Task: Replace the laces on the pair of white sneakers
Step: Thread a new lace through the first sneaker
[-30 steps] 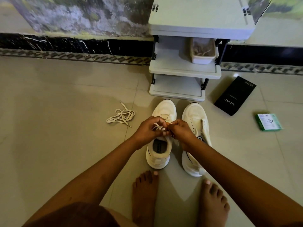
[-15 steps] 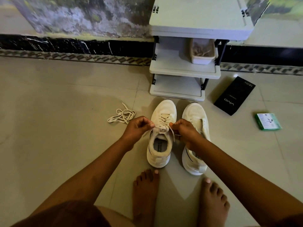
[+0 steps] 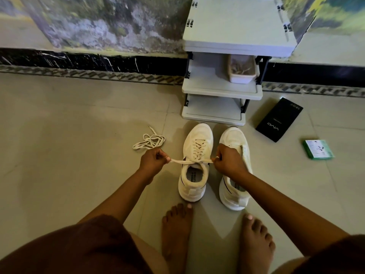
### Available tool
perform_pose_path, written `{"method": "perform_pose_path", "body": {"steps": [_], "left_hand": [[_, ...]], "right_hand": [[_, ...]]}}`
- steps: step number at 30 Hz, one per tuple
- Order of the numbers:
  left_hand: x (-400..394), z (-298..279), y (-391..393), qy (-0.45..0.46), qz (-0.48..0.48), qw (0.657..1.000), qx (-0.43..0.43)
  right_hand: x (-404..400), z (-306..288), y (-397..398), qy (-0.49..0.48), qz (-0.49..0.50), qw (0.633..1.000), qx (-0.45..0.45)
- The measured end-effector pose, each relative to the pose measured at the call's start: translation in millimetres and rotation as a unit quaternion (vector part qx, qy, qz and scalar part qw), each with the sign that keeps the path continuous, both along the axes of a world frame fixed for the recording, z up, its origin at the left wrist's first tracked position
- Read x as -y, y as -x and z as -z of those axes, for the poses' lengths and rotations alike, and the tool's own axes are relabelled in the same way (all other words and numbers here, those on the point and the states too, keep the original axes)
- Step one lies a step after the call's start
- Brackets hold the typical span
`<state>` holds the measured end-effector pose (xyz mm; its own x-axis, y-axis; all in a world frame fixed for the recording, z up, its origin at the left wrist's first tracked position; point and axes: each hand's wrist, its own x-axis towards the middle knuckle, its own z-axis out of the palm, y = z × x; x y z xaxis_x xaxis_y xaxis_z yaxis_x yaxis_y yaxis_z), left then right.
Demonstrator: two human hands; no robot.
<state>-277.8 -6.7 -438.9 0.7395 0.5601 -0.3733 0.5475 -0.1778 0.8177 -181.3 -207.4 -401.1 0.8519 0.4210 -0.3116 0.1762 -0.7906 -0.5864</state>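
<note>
From the head view, the two white sneakers stood side by side on the tiled floor (image 3: 79, 119), just in front of the person's bare feet. The left sneaker (image 3: 194, 165) lay with its long axis running away from the person, toe toward the shelf unit (image 3: 221, 84) and heel toward the feet, tilted a little to the right at the toe. The right sneaker (image 3: 235, 171) pointed the same way, angled slightly left at the toe, its eyelets partly hidden by the right wrist.

The left sneaker was laced in cream crossings up to the collar, and its padded opening showed a printed insole. The lace (image 3: 189, 160) ran out sideways from the top eyelets, pulled taut in a nearly straight line across the tongue. The left hand (image 3: 153, 162) pinched one end in a tight grip just left of the shoe. The right hand (image 3: 227, 161) had its fingers curled closed on the other end, over the gap between the two shoes.

A loose lace (image 3: 150, 142) lay bundled on the floor near the left hand, apart from the shoes. A black box (image 3: 279, 119) marked VIVO lay right of the shelf unit, and a green box (image 3: 318, 149) farther right. A small tub (image 3: 242, 71) sat on the middle shelf. Dark shorts covered both knees at the bottom edge.
</note>
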Motion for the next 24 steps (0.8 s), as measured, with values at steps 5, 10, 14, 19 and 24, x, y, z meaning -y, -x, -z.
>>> {"method": "perform_pose_path", "body": {"steps": [5, 10, 14, 19, 24], "left_hand": [[2.7, 1.2, 0.9, -0.034, -0.024, 0.999, -0.022], [4.9, 2.9, -1.1, -0.046, -0.033, 0.997, -0.045], [5.2, 3.7, 0.3, -0.044, -0.04, 0.997, -0.054], [5.4, 4.6, -0.3, -0.051, -0.033, 0.996, -0.06], [4.4, 4.5, -2.7, -0.084, -0.014, 0.994, -0.074]], "right_hand": [[4.5, -1.4, 1.0, 0.031, -0.007, 0.999, 0.01], [3.0, -1.4, 1.4, 0.085, -0.028, 0.996, 0.032], [1.5, -0.2, -1.8, 0.11, -0.044, 0.992, 0.042], [1.5, 1.6, -3.7, 0.121, -0.054, 0.99, 0.044], [0.9, 4.5, -4.6, 0.126, -0.054, 0.989, 0.048]]}}
